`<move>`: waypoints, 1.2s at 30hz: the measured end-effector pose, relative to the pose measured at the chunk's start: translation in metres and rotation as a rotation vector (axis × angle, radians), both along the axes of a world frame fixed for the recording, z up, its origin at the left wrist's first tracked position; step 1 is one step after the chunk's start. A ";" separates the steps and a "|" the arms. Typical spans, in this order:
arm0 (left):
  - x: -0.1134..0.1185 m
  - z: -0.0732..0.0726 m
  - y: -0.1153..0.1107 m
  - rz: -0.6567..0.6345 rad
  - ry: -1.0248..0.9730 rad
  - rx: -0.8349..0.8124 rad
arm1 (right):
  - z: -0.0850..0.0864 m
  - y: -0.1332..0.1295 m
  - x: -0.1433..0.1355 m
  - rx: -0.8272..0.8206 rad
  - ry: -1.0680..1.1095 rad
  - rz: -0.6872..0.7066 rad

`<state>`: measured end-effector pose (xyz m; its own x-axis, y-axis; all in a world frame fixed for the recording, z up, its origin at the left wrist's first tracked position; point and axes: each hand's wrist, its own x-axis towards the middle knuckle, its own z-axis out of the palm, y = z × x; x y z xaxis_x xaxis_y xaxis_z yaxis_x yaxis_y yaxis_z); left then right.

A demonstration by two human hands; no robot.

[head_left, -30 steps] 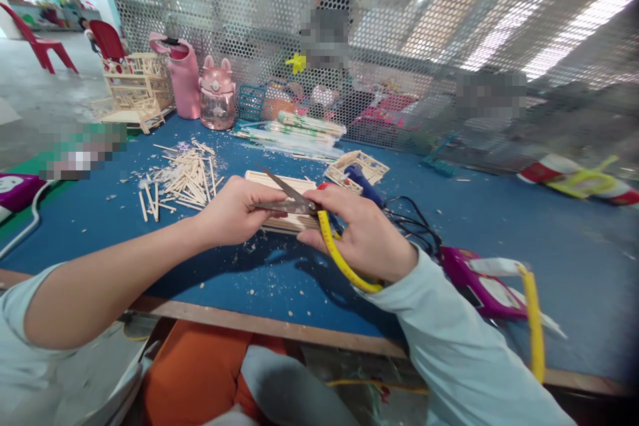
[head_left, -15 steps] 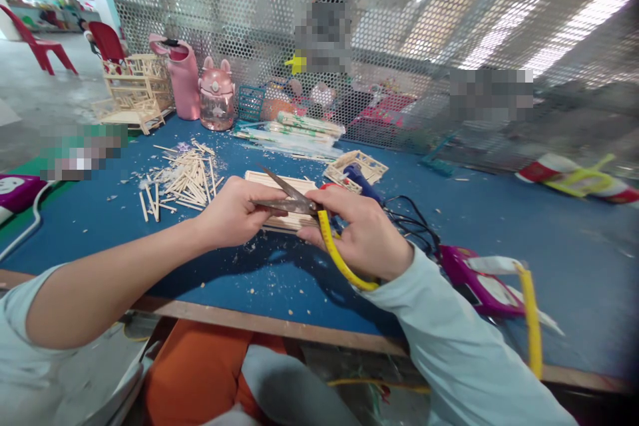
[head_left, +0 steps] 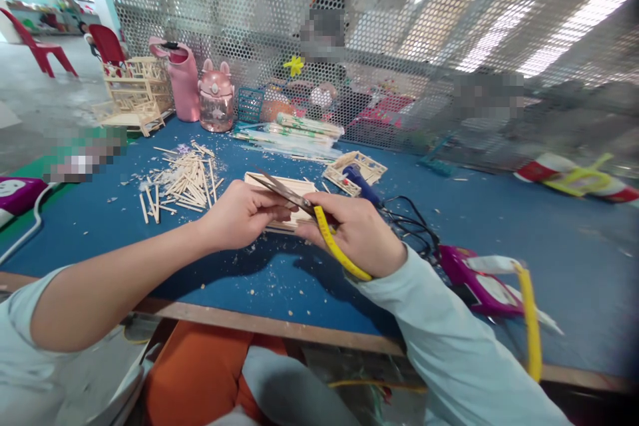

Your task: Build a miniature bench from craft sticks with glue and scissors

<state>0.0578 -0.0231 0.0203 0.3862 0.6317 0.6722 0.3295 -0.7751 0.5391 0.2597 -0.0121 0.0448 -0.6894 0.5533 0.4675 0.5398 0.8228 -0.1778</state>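
Observation:
In my right hand (head_left: 362, 233) is a pair of scissors (head_left: 287, 192) with a yellow handle, its blades pointing left and nearly closed. My left hand (head_left: 239, 216) is pinched close under the blades; what it holds, if anything, is hidden by the fingers and blades. Beneath both hands lies a flat panel of pale wooden sticks (head_left: 304, 186), partly covered by them. Left of it is a loose pile of short wooden sticks (head_left: 192, 180). Just beyond my right hand, a blue glue gun (head_left: 367, 188) rests against a small stick frame (head_left: 375, 166).
At the back left stand a stick-built model (head_left: 137, 90), a pink bottle (head_left: 184, 83) and a rabbit-eared bottle (head_left: 216, 103). Bagged sticks (head_left: 304, 133) lie before a perforated metal screen (head_left: 409, 26). A purple power strip (head_left: 479, 283) and black cable (head_left: 412, 226) are at right.
The scissor blades have closed from wide apart to nearly together. My right hand has shifted slightly left, and my left hand has moved slightly right.

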 end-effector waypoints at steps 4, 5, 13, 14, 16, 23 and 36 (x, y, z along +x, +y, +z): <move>-0.002 0.004 0.000 0.009 0.001 -0.046 | 0.002 0.003 0.004 0.080 -0.029 0.009; -0.004 0.005 0.000 0.017 0.021 -0.034 | 0.002 0.003 0.005 0.099 -0.037 0.012; -0.009 0.006 0.001 0.069 0.120 0.116 | 0.007 0.003 0.006 0.117 -0.042 0.020; -0.009 0.005 0.002 0.065 0.112 0.124 | 0.006 0.002 0.006 0.121 -0.039 0.016; -0.009 0.004 0.002 0.059 0.097 0.143 | 0.004 0.002 0.005 0.129 -0.036 0.003; -0.008 0.001 0.000 0.072 0.067 0.106 | -0.004 0.002 0.002 0.105 0.039 -0.013; -0.008 0.002 0.003 0.106 0.044 0.038 | -0.002 0.004 -0.001 0.153 -0.034 -0.071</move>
